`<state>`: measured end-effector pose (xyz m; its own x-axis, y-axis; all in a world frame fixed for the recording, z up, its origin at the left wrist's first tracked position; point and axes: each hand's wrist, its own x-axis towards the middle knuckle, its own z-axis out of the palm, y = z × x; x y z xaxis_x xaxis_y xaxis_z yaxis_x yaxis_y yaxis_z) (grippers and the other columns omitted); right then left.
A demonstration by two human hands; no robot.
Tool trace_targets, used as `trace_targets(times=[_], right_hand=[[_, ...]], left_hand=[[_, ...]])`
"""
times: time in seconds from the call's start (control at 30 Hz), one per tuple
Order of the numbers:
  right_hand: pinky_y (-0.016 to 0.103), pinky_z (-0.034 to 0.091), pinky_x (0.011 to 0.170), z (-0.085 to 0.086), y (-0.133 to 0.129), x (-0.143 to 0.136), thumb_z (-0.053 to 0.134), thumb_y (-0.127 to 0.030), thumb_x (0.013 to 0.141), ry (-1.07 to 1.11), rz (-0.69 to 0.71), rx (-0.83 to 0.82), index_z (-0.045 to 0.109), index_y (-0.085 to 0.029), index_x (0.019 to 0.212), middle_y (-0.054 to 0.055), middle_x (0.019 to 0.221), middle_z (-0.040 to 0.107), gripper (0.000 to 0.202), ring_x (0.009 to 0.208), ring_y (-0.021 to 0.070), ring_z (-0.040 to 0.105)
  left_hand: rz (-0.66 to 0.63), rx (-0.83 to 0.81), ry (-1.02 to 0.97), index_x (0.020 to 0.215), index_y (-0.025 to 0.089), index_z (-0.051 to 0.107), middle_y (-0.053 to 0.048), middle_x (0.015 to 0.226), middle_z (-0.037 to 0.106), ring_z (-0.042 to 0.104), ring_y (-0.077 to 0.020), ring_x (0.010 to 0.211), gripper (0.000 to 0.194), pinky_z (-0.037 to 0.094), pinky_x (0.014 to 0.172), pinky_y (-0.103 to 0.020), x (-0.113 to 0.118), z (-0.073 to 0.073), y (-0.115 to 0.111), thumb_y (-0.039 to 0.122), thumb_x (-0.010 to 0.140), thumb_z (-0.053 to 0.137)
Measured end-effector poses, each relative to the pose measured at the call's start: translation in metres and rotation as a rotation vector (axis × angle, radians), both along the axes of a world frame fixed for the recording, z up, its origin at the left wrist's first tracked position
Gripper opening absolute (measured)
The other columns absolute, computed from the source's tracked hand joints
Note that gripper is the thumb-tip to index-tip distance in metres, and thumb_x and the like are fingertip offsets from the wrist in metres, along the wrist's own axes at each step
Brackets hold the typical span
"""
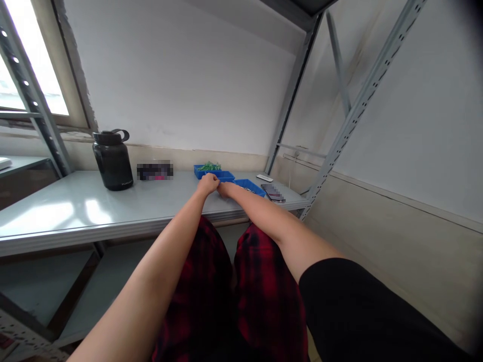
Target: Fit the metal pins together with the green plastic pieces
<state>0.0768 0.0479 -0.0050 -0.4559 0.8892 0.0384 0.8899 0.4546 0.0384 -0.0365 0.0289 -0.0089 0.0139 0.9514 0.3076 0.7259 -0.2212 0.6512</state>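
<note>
My left hand (209, 184) is closed in front of the blue trays, its fingers bent together around something too small to make out. Close against it on the right, my right hand (225, 189) rests low over the table edge, its fingers mostly hidden. Behind the hands, a blue tray (196, 172) holds green pieces (210, 166). Another blue tray (226, 176) stands just in front of it. To the right, partly behind my right forearm, a third blue tray (257, 188) contains small metallic-looking parts (247, 189).
A large black bottle (113, 163) stands on the grey table (158, 203) at the left. A blurred dark object (155, 171) lies near the wall. A white object (264, 178) and a phone (273, 192) lie at the right, beside the metal shelf post (339, 146).
</note>
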Motion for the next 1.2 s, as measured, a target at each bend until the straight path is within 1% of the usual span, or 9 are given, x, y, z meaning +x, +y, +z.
trace_targets(times=[0.13, 0.23, 0.37, 0.53, 0.63, 0.77, 0.93, 1.03, 1.2], right_hand=[[0.035, 0.05, 0.089, 0.009, 0.002, 0.003, 0.062, -0.012, 0.086, -0.098, -0.004, -0.115, 0.071, -0.022, 0.119, 0.011, 0.122, 0.071, 0.036, 0.108, 0.0247, 0.065], [0.031, 0.051, 0.079, 0.02, 0.002, 0.013, 0.06, -0.008, 0.084, -0.127, 0.0, -0.077, 0.074, -0.019, 0.113, 0.013, 0.117, 0.072, 0.034, 0.101, 0.025, 0.068], [0.025, 0.045, 0.068, 0.034, -0.001, 0.026, 0.057, -0.007, 0.085, -0.072, 0.033, 0.023, 0.075, -0.014, 0.104, 0.014, 0.108, 0.074, 0.028, 0.088, 0.0213, 0.068], [0.023, 0.037, 0.062, 0.046, -0.006, 0.032, 0.058, -0.013, 0.084, 0.115, 0.132, 0.103, 0.074, -0.014, 0.092, 0.007, 0.09, 0.074, 0.018, 0.078, 0.0163, 0.063], [0.022, 0.037, 0.064, 0.049, -0.012, 0.035, 0.06, -0.018, 0.085, 0.247, 0.172, 0.134, 0.073, -0.013, 0.091, 0.005, 0.089, 0.073, 0.015, 0.078, 0.0147, 0.061], [0.021, 0.039, 0.065, 0.051, -0.018, 0.044, 0.06, -0.018, 0.085, 0.363, 0.156, 0.112, 0.071, -0.013, 0.094, 0.004, 0.092, 0.073, 0.015, 0.079, 0.0132, 0.061], [0.02, 0.042, 0.066, 0.053, -0.02, 0.052, 0.061, -0.015, 0.084, 0.45, 0.116, 0.081, 0.071, -0.014, 0.098, 0.004, 0.094, 0.074, 0.018, 0.076, 0.0124, 0.062], [0.021, 0.043, 0.069, 0.055, -0.023, 0.053, 0.059, -0.012, 0.084, 0.378, 0.111, 0.093, 0.072, -0.014, 0.103, 0.004, 0.096, 0.075, 0.022, 0.078, 0.0131, 0.064], [0.023, 0.043, 0.07, 0.058, -0.035, 0.054, 0.055, -0.017, 0.093, 0.07, 0.168, 0.121, 0.072, -0.016, 0.107, 0.009, 0.104, 0.074, 0.022, 0.088, 0.0184, 0.066]], left_hand=[[0.006, 0.002, -0.005, 0.083, 0.016, 0.076, -0.012, 0.092, 0.076, 0.068, -0.0248, 0.094, 0.017, 0.05, 0.083, -0.03, -0.002, -0.001, 0.003, 0.019, 0.081, 0.06], [0.025, 0.004, 0.001, 0.087, 0.016, 0.076, -0.013, 0.096, 0.076, 0.069, -0.0251, 0.096, 0.018, 0.051, 0.083, -0.029, -0.004, -0.001, 0.004, 0.019, 0.082, 0.059], [0.033, -0.012, 0.006, 0.097, 0.015, 0.076, -0.013, 0.102, 0.076, 0.069, -0.0263, 0.099, 0.023, 0.051, 0.084, -0.03, -0.006, 0.0, 0.004, 0.02, 0.083, 0.059], [-0.092, -0.001, 0.025, 0.108, 0.013, 0.074, -0.013, 0.105, 0.076, 0.069, -0.0259, 0.099, 0.029, 0.05, 0.086, -0.031, -0.009, 0.001, 0.001, 0.021, 0.084, 0.061], [-0.169, 0.033, 0.014, 0.105, 0.013, 0.075, -0.012, 0.101, 0.076, 0.069, -0.0258, 0.096, 0.027, 0.05, 0.086, -0.031, -0.01, 0.002, 0.001, 0.022, 0.084, 0.06], [-0.235, 0.094, -0.029, 0.093, 0.014, 0.076, -0.01, 0.096, 0.076, 0.069, -0.0254, 0.093, 0.024, 0.051, 0.085, -0.032, -0.008, 0.004, -0.001, 0.024, 0.083, 0.058], [-0.268, 0.081, -0.056, 0.091, 0.015, 0.076, -0.008, 0.09, 0.075, 0.068, -0.0242, 0.088, 0.021, 0.05, 0.082, -0.031, -0.005, 0.006, -0.004, 0.026, 0.081, 0.061], [-0.253, 0.079, -0.053, 0.085, 0.014, 0.074, -0.007, 0.085, 0.074, 0.067, -0.0239, 0.085, 0.019, 0.05, 0.078, -0.031, -0.005, 0.005, -0.005, 0.026, 0.081, 0.061], [-0.234, 0.055, -0.02, 0.08, 0.014, 0.072, -0.007, 0.08, 0.072, 0.066, -0.0233, 0.082, 0.017, 0.049, 0.076, -0.031, -0.005, 0.003, -0.003, 0.026, 0.082, 0.061]])
